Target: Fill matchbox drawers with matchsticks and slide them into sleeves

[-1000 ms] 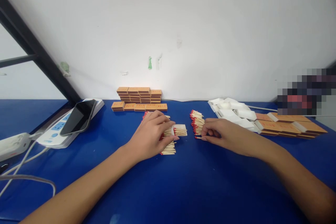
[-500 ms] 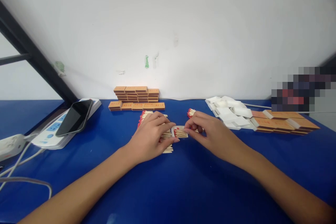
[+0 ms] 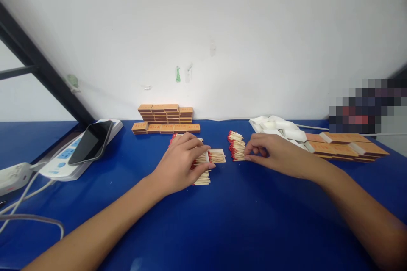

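Observation:
My left hand [image 3: 181, 161] lies over a loose heap of red-tipped matches [image 3: 202, 176] on the blue table. Its thumb and fingertips pinch the left end of a small white matchbox tray [image 3: 218, 156] with matches lying in it. My right hand [image 3: 273, 154] rests just right of a second pile of matches [image 3: 236, 145]. Its fingers are curled and pinched against the near right edge of that pile, closed on a few matches. The two hands are a short gap apart.
Orange matchboxes [image 3: 166, 117] are stacked against the white wall. A heap of white trays [image 3: 277, 127] and flat orange sleeves [image 3: 346, 144] lies to the right. At left, a phone [image 3: 90, 141] rests on a power strip [image 3: 60, 164] with cables.
My right hand went from the match pile to the tray half a second ago and is now back at the pile. My left hand has stayed on the tray.

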`<state>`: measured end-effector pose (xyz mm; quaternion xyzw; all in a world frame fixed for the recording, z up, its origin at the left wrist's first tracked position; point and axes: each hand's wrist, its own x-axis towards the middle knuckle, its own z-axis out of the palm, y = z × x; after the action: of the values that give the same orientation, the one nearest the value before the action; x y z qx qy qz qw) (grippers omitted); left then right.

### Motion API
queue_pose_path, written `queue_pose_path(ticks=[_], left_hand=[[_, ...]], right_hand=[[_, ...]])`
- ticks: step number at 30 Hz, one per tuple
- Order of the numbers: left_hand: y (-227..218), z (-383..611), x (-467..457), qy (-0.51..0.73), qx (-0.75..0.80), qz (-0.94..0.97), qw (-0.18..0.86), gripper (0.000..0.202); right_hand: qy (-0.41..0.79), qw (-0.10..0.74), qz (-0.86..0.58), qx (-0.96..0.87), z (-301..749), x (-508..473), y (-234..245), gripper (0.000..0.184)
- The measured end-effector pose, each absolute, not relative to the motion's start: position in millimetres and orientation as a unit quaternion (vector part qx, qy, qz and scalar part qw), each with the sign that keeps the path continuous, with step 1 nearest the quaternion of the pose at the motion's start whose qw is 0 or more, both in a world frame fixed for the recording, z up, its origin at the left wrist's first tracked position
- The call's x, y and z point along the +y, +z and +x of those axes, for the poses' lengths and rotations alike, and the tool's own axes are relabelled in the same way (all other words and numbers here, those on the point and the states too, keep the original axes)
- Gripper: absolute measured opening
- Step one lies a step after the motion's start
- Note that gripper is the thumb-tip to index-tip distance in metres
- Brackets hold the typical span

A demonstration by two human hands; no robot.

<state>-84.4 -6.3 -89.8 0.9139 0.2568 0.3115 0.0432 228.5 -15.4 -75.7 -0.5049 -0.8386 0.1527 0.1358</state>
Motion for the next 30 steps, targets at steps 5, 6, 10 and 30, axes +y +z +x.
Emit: queue_pose_path(ticks=[5, 6, 10, 30], left_hand=[[-90, -85, -7, 0.309, 0.256, 0.915, 0.037, 0.038], [-90, -85, -6, 0.309, 0.255, 0.915, 0.037, 0.038], [-90, -84, -6, 0.309, 0.255, 0.916, 0.040, 0.040], [-91, -82, -8, 0.292, 0.260, 0.920, 0.043, 0.037]], right_hand=[[0.181, 0.111, -0.498, -0.841, 220, -17, -77, 0.019], [0.186, 0.111, -0.497, -0.840, 218, -18, -77, 0.019], [0.203, 0.107, -0.496, -0.838, 217, -18, -77, 0.018], [0.163, 0.220, -0.492, -0.826, 201, -34, -68, 0.025]])
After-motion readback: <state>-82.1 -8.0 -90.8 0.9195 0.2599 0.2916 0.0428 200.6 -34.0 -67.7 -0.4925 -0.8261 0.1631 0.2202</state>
